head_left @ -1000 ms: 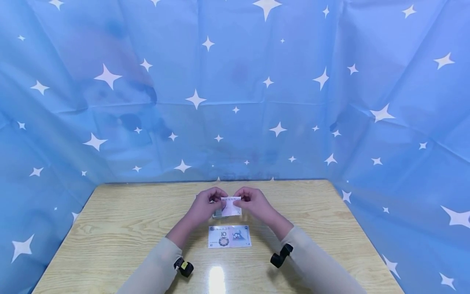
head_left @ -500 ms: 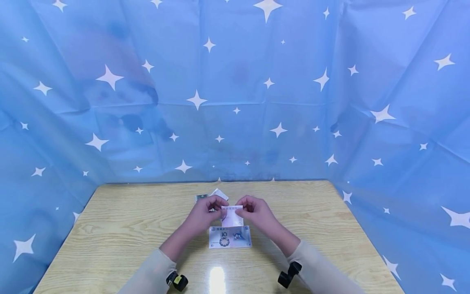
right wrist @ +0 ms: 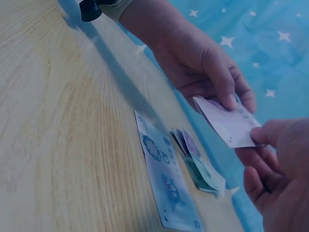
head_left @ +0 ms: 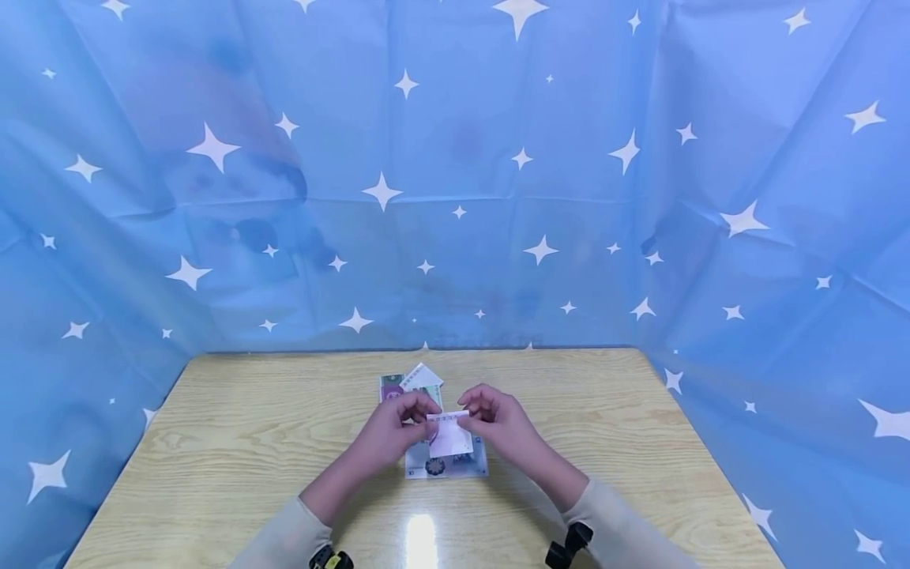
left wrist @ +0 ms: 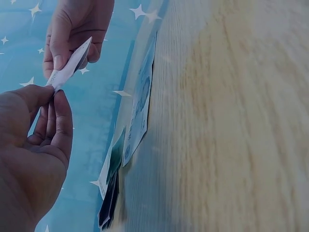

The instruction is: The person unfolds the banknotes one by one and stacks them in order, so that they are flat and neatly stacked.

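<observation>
A folded pinkish banknote [head_left: 451,436] hangs above the table between my two hands. At its left edge my left hand [head_left: 393,429] pinches it, thumb on top and fingers beneath. My right hand [head_left: 506,427] pinches the opposite edge, as the right wrist view shows with the thumb on the folded banknote [right wrist: 229,123]. Below lies a flat bluish play banknote [head_left: 455,468] marked 10 with a cartoon figure, partly covered in the head view. In the right wrist view that flat banknote [right wrist: 166,181] rests fully on the wood, apart from the held one.
Beyond my left hand, several folded banknotes [head_left: 392,385] lie loosely piled, purple, green and whitish. The wooden table [head_left: 249,427] ends at a blue star-patterned cloth [head_left: 462,158] behind it. Light glares on the table near its front.
Both hands have drawn the folded banknote toward me, from behind the flat bluish note to above it. The pile of folded banknotes behind has come into view.
</observation>
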